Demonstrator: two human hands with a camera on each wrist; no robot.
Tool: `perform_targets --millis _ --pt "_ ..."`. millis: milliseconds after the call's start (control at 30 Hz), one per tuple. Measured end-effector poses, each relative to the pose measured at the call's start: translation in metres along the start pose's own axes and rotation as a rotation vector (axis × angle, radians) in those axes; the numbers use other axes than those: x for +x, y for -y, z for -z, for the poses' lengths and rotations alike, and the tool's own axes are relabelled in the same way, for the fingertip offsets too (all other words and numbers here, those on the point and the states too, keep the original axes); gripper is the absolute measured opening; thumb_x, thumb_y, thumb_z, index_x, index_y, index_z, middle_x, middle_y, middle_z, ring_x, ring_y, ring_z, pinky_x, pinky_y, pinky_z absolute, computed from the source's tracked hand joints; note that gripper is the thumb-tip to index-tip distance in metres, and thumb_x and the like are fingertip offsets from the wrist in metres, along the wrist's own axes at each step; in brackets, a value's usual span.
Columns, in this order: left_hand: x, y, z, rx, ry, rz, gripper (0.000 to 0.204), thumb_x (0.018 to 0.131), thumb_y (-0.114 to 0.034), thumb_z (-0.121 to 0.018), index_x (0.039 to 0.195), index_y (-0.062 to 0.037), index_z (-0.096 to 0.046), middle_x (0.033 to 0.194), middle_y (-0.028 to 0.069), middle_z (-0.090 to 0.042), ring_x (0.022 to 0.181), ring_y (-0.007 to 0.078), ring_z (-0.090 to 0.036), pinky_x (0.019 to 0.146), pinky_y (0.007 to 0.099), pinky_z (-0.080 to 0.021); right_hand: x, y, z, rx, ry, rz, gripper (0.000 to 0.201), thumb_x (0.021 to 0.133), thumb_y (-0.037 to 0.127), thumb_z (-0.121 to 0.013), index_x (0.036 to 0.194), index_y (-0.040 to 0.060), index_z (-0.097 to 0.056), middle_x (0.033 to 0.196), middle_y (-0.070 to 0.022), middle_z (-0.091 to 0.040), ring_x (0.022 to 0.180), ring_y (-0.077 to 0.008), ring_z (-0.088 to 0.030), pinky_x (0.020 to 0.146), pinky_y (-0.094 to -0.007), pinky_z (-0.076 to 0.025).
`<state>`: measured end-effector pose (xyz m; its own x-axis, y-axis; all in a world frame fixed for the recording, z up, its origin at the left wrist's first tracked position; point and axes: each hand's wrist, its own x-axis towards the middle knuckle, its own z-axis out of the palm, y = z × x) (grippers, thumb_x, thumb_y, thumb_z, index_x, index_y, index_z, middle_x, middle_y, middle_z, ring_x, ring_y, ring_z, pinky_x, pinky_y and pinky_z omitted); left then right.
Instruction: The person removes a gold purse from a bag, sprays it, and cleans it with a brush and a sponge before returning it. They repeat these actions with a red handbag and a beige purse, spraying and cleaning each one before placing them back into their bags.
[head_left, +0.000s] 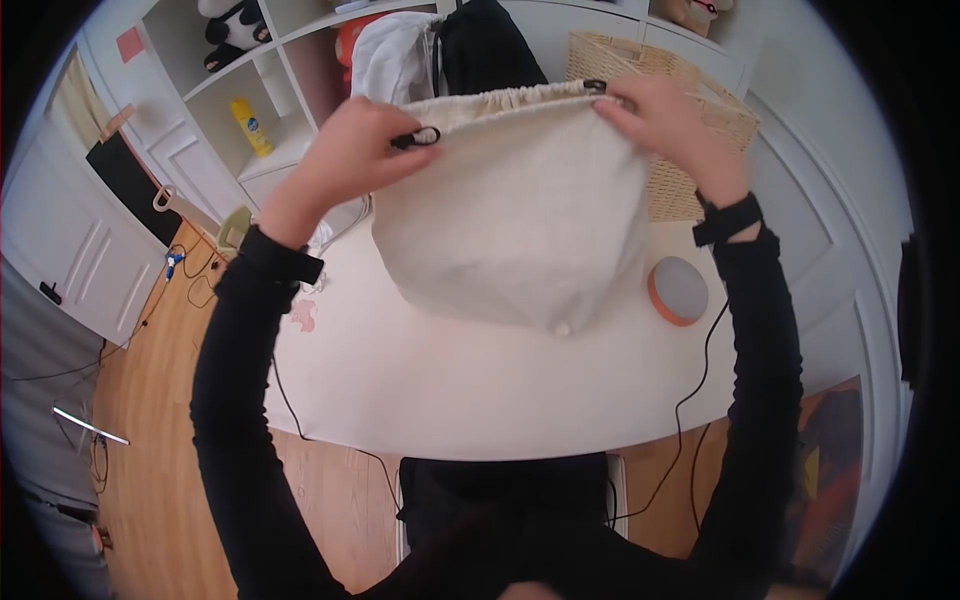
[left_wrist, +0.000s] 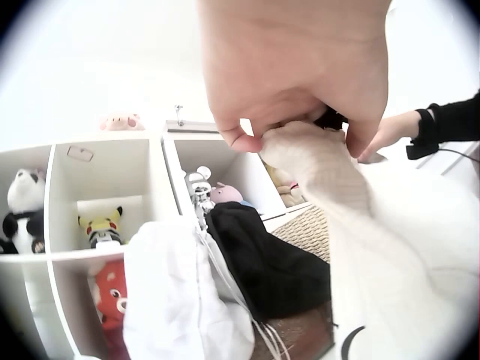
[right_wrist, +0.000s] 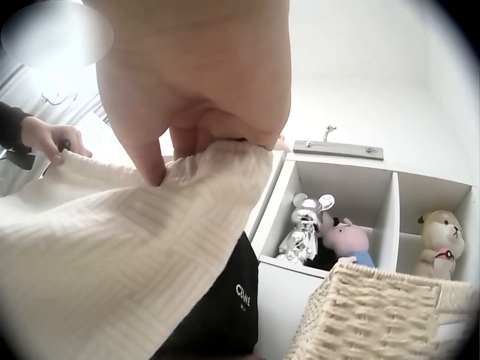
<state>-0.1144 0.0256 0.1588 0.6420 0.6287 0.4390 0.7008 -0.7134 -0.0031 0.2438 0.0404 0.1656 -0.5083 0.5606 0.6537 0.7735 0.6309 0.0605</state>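
A cream cloth drawstring bag hangs by its gathered top edge between both hands, its lower part over the white table. My left hand grips the top left corner, where a black cord loop sticks out by the fingers. At the top right corner my right hand pinches the hem, beside another small black cord end. In the right wrist view, thumb and fingers of the right hand close on the ribbed cloth. The left wrist view shows the left hand bunching the hem.
Right of the bag lies a round grey-and-orange object. Behind stand a wicker basket, a white bag and a black bag. White shelves hold a panda toy and a yellow spray can. Dark cables hang over the table's edge.
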Motion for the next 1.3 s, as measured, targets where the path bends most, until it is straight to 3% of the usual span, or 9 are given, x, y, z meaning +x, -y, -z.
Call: perform_targets --millis 200,300,433,567,600,800,933,1233,1300 --pt "-0.049 -0.006 -0.053 -0.275 0.061 -0.158 0.061 0.068 -0.046 -0.081 0.105 -0.0019 -0.062 0.103 0.0149 -0.063 0.101 0.0338 -0.06 0.103 0.0445 -0.039 -0.066 0.047 -0.015 -0.028 0.151 0.087 0.033 0.084 0.032 -0.068 0.089 -0.0002 -0.066 0.089 -0.0137 -0.062 0.087 -0.0334 -0.058 0.079 -0.0416 -0.048" --pt "-0.059 -0.028 -0.042 -0.202 0.206 -0.148 0.078 0.062 -0.052 -0.083 0.117 -0.0027 -0.058 0.111 0.0124 -0.061 0.115 0.0325 -0.056 0.114 0.0526 -0.028 -0.078 0.026 -0.035 0.033 0.201 -0.068 0.031 0.082 0.031 -0.069 0.087 0.0007 -0.066 0.093 -0.012 -0.061 0.095 -0.0325 -0.057 0.082 -0.0405 -0.047" --pt "-0.082 -0.062 -0.039 -0.037 0.212 -0.182 0.09 0.055 -0.043 -0.088 0.127 -0.0049 -0.05 0.126 0.0136 -0.053 0.125 0.0321 -0.049 0.116 0.0597 -0.02 -0.071 0.027 -0.038 -0.003 0.095 -0.025 0.028 0.082 0.028 -0.07 0.087 0.0009 -0.066 0.093 -0.0127 -0.061 0.093 -0.031 -0.057 0.082 -0.0395 -0.046" --pt "-0.097 -0.079 -0.058 0.031 0.145 -0.111 0.087 0.054 -0.024 -0.088 0.129 -0.0048 -0.049 0.126 0.0129 -0.051 0.123 0.0312 -0.051 0.103 0.0448 -0.042 -0.071 0.028 -0.044 -0.012 0.129 -0.028 0.028 0.082 0.028 -0.07 0.086 0.001 -0.067 0.093 -0.0123 -0.061 0.094 -0.0304 -0.057 0.082 -0.0387 -0.046" --pt "-0.097 -0.076 -0.057 0.008 0.149 -0.087 0.079 0.056 -0.018 -0.085 0.127 -0.006 -0.051 0.121 0.0123 -0.054 0.114 0.0313 -0.056 0.088 0.0395 -0.049 -0.071 0.028 -0.044 0.0 0.132 -0.025 0.029 0.083 0.029 -0.07 0.086 0.0009 -0.067 0.094 -0.0121 -0.061 0.094 -0.0303 -0.057 0.082 -0.0386 -0.046" --pt "-0.083 -0.067 -0.059 -0.151 0.076 -0.088 0.066 0.056 -0.015 -0.083 0.117 -0.0095 -0.056 0.112 0.0098 -0.057 0.098 0.0314 -0.061 0.073 0.0388 -0.053 -0.067 0.057 -0.008 0.509 0.485 -0.094 0.044 0.082 0.034 -0.073 0.111 0.0035 -0.063 0.106 -0.0129 -0.06 0.104 -0.0297 -0.056 0.093 -0.0381 -0.043" --pt "-0.072 -0.065 -0.057 -0.211 0.12 -0.071 0.065 0.056 -0.015 -0.083 0.115 -0.0084 -0.056 0.108 0.0096 -0.059 0.096 0.0317 -0.062 0.074 0.0385 -0.052 -0.087 0.088 -0.005 0.341 0.509 0.098 0.071 0.073 0.041 -0.079 0.129 0.0043 -0.055 0.117 -0.0128 -0.057 0.115 -0.031 -0.05 0.103 -0.0404 -0.036" --pt "-0.063 -0.074 -0.036 -0.253 0.257 -0.059 0.064 0.057 -0.018 -0.083 0.115 -0.0075 -0.056 0.108 0.0109 -0.059 0.097 0.0329 -0.061 0.077 0.0394 -0.052 -0.062 0.128 -0.023 0.026 0.175 0.305 0.078 0.067 0.047 -0.08 0.128 0.0044 -0.055 0.119 -0.0132 -0.055 0.121 -0.0297 -0.046 0.104 -0.0434 -0.034" --pt "-0.07 -0.08 -0.025 -0.254 0.321 -0.052 0.065 0.057 -0.019 -0.084 0.115 -0.0074 -0.056 0.108 0.0112 -0.059 0.097 0.0334 -0.061 0.078 0.0397 -0.052 -0.068 0.13 -0.033 0.232 0.327 0.268 0.074 0.065 0.045 -0.082 0.12 0.0033 -0.056 0.115 -0.0125 -0.056 0.114 -0.0297 -0.051 0.1 -0.0421 -0.038"
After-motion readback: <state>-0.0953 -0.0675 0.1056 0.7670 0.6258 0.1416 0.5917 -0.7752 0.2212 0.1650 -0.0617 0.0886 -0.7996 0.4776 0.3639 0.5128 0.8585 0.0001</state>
